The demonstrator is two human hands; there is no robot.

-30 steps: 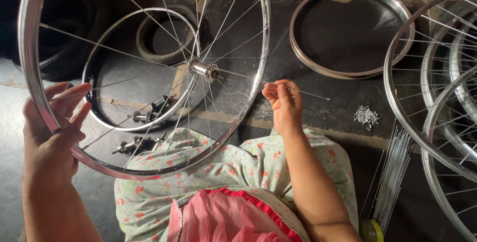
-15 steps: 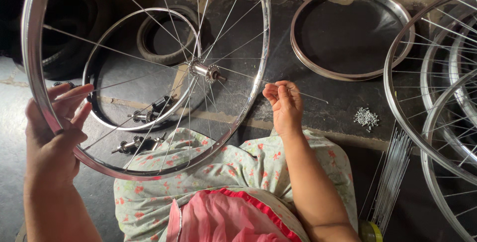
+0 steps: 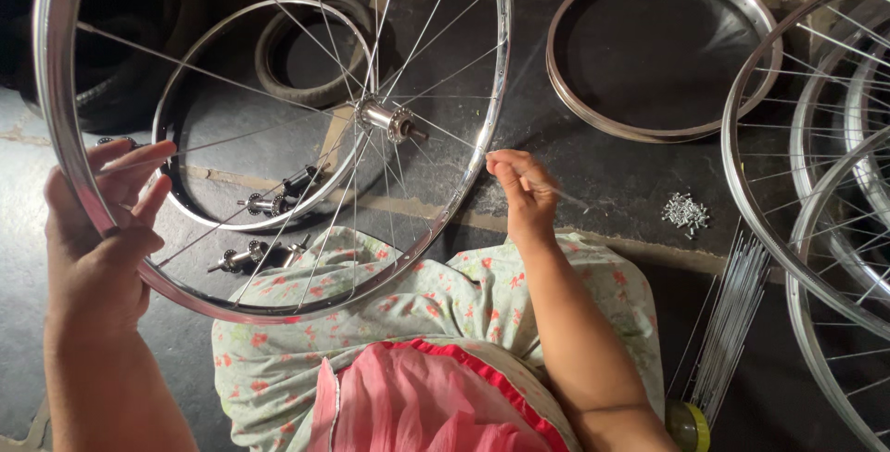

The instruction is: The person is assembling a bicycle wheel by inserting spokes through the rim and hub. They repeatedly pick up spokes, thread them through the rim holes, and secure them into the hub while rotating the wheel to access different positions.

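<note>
The biggest thing in front of you is the spoked wheel [image 3: 278, 137], held upright over your lap, its silver rim running from the top left corner round to just above your knee. Take that wheel as your landmark. To its right, well apart, a stack of finished wheels [image 3: 825, 183] leans in from the edge of view. Between that stack and your wheel, up near the wall, a bare rim [image 3: 663, 132] lies flat on the dark floor. Behind your wheel, seen through its spokes, a second bare rim [image 3: 185, 211] lies on the floor, and beyond that a rubber tyre [image 3: 315, 90].

Your left hand [image 3: 97, 248] clasps the wheel's rim on its left side: the palm and thumb wrap the metal, while the fingers are stretched out and only loosely curled. Your right hand [image 3: 524, 197] sits just beside the wheel's right edge, thumb and fingertips pinched together on a thin spoke [image 3: 565, 197] that runs out to the right of the hand; the other fingers are folded in.

At the wheel's centre is the hub [image 3: 387, 120], with its axle poking out to the right. Below the hub, on the floor behind the spokes, lie a few loose hubs [image 3: 264, 202]. Right of the wheel, near your knee, a bundle of spare spokes [image 3: 728, 322] fans out, and above it sits a small heap of nipples [image 3: 684, 211].
</note>
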